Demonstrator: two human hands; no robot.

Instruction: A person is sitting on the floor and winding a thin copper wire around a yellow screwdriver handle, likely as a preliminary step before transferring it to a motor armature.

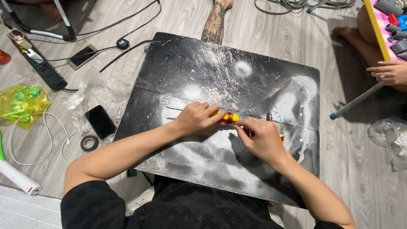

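My left hand (195,119) is closed around a yellow and orange tool handle (229,117) on a black, white-dusted board (237,80). A thin metal shaft (174,108) sticks out to the left of that hand. My right hand (259,136) pinches the other end of the handle with its fingertips, right beside the left hand. A small tool with red and yellow parts (280,136) lies partly hidden under the right hand, with a dark tip (269,114) showing above it.
On the floor to the left lie two phones (100,121) (83,56), a tape roll (89,143), a power strip (44,70), white cable and a yellow bag (22,101). Another person's tattooed leg (214,23) is beyond the board. Another person's hand (390,72) rests at the right.
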